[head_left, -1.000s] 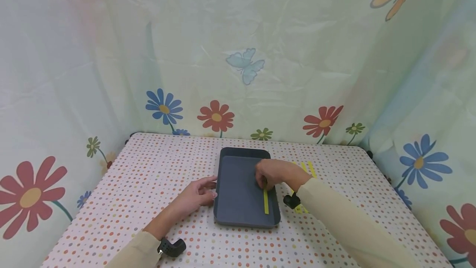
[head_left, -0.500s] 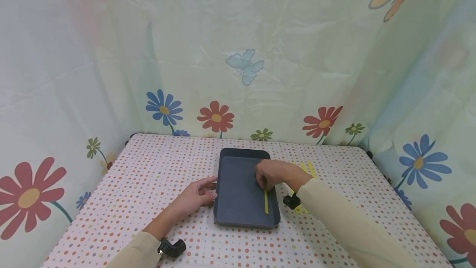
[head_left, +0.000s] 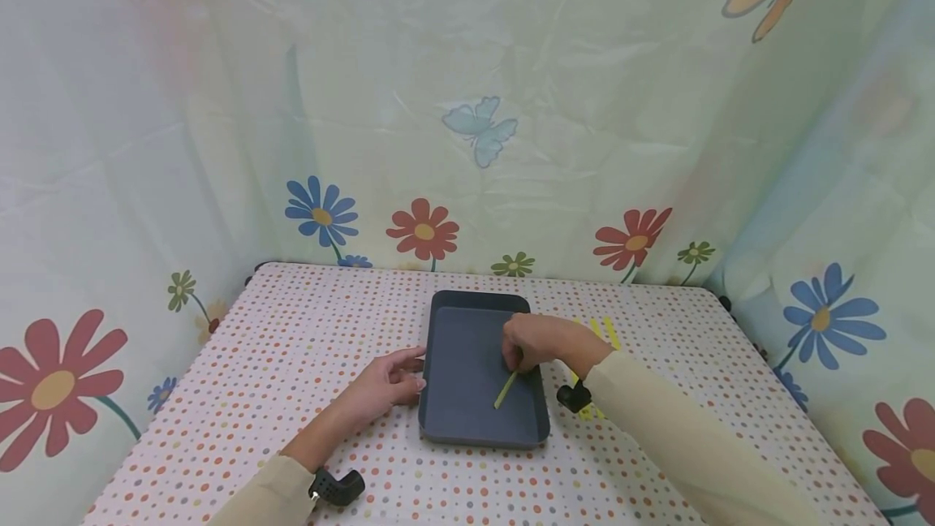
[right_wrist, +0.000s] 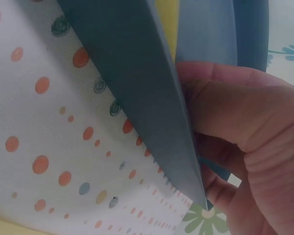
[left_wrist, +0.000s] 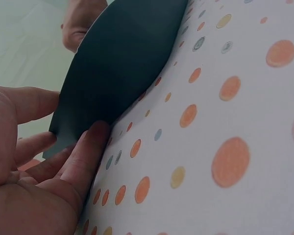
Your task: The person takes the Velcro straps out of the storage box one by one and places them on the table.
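Observation:
A dark grey rectangular tray (head_left: pixel 467 416) lies on the dotted table. My left hand (head_left: pixel 383 384) rests against its left side, and in the left wrist view the fingers (left_wrist: pixel 83 156) touch the outer wall fairly straight. Inside the tray, near its right wall, my right hand (head_left: pixel 536 341) pinches one end of a narrow yellow strip (head_left: pixel 505 390). The strip's free end points toward the front left. Part of the yellow strip (right_wrist: pixel 168 19) also shows above the tray's wall in the right wrist view; the pinching fingertips are mostly hidden.
Several more yellow strips (head_left: pixel 612 333) lie on the table right of the tray, partly covered by my right forearm and wrist camera (head_left: pixel 575 396). A flowered curtain (head_left: pixel 365 104) hangs behind the table and at both sides.
The yellow strip has swung: its free end pointed straight toward the front and now slants to the left. The right hand barely shifted. Left hand and tray stay in place.

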`<state>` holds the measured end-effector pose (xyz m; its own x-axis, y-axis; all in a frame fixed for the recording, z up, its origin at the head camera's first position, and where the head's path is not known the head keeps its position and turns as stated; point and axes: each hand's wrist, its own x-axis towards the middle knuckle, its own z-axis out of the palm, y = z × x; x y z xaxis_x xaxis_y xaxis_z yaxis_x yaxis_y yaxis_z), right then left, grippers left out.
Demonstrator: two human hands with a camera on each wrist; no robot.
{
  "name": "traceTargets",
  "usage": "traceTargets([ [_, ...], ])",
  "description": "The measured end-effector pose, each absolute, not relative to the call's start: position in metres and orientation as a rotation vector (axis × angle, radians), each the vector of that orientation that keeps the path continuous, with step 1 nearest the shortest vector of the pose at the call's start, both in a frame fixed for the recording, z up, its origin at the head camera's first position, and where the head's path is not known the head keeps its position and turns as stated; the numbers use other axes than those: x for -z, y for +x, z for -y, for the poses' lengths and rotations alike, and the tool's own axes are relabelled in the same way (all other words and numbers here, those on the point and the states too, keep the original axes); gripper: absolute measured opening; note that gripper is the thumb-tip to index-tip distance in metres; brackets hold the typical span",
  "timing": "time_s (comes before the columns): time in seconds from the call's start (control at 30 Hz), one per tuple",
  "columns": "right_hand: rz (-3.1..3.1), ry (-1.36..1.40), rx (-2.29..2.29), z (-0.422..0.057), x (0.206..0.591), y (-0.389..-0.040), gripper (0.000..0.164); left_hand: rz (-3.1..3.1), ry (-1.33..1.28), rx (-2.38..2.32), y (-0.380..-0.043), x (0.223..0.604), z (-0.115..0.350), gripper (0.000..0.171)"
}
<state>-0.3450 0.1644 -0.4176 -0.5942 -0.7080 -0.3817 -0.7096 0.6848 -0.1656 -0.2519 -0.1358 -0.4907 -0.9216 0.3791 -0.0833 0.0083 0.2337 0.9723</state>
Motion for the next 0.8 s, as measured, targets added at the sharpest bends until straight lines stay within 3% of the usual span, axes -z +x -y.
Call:
traceTargets([
  [0.8,-2.547,-1.369,0.327,-0.164,0.398,-0.349,0.01,-2.189,0.329,-1.747,-0.251,0.491,0.136,0.061],
])
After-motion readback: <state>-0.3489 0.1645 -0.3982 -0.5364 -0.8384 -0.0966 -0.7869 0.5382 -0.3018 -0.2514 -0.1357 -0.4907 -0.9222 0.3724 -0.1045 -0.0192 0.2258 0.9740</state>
